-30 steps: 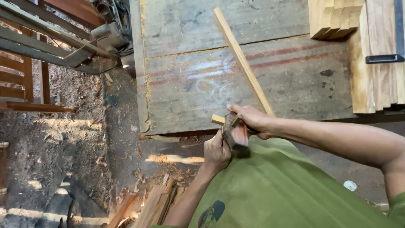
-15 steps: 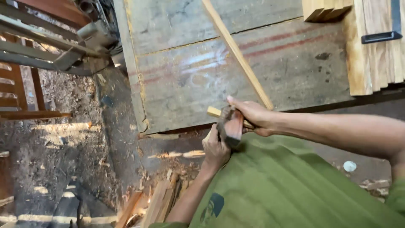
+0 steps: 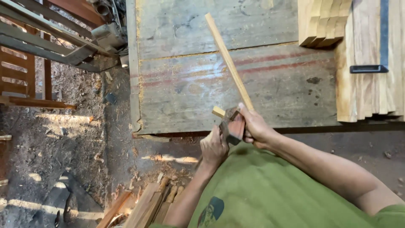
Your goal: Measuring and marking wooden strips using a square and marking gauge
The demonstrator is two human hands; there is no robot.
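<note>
Filling the view beyond both hands is a worn bench (image 3: 261, 84) of grey planks streaked with faded red, its near edge running just ahead of the knuckles. Past the right hand, at the bench's far right, lies a stack of pale boards (image 3: 367, 76) with a dark square (image 3: 382, 46) resting on top, and a smaller bundle of cut sticks (image 3: 322, 21) sits beyond that. Away to the left of the left hand stands a grey metal frame (image 3: 50, 38) beside reddish wooden slats (image 3: 25, 71), over dirt ground (image 3: 63, 143) littered with shavings. Below the left forearm, close to the body, lies a heap of wood scraps (image 3: 147, 207). A green shirt (image 3: 270, 194) covers the lower view under both arms. A long thin strip (image 3: 230, 63) of light wood slants across the bench, its far end pointing away to the upper left and its near end coming down into the hands at the bench edge. The right hand (image 3: 257, 128) is closed around the strip's near end, thumb lying along the wood. Between the two hands sits a small dark plane (image 3: 232, 124), held against the strip, with a pale wooden wedge (image 3: 218, 111) sticking out of its top left. The left hand (image 3: 214, 147) is curled in a fist just beneath and behind the plane, gripping its lower end; whether its fingers also touch the strip I cannot tell.
</note>
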